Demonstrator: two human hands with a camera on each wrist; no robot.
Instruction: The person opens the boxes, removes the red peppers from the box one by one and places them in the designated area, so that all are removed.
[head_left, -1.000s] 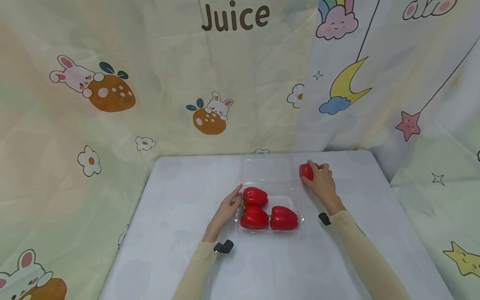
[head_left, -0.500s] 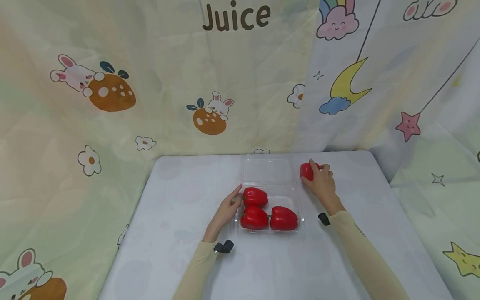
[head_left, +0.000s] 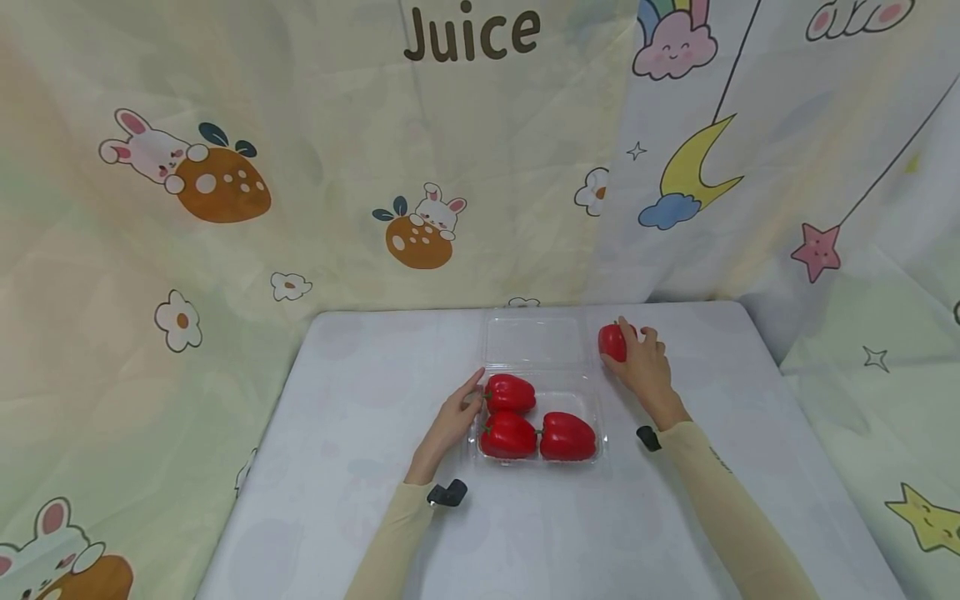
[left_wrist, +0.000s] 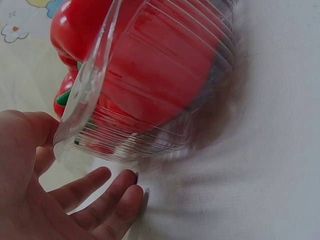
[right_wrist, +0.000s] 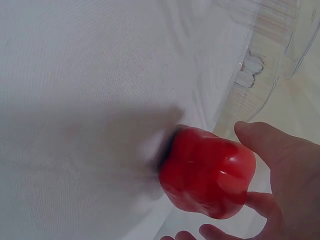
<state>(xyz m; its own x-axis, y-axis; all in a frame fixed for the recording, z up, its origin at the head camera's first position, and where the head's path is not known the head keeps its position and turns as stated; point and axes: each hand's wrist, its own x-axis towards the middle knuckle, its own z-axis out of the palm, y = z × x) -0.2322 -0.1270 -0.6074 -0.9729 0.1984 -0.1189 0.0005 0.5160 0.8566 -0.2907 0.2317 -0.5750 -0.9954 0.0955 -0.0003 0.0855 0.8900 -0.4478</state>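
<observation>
A clear plastic clamshell box (head_left: 540,463) lies with its lid (head_left: 536,342) folded back on the white table. Three red bell peppers sit in it: a back-left pepper (head_left: 511,393), a front-left pepper (head_left: 508,436) and a front-right pepper (head_left: 567,437). The left hand (head_left: 452,419) is at the box's left side, thumb and index finger at the rim, the other fingers loosely spread below it in the left wrist view. Beyond the box at right, the right hand (head_left: 643,367) holds another red bell pepper (right_wrist: 207,172) between thumb and fingers, low over the table.
The white-covered table (head_left: 337,383) ends at the back against a hanging printed cloth (head_left: 330,167). The box's back right compartment shows its bare bottom. A dark wrist camera (head_left: 447,493) is strapped below the left hand, and a second one (head_left: 648,438) below the right.
The pepper in the right hand has shifted very slightly, and the right fingers have moved a little with it. The left hand and the box have stayed put.
</observation>
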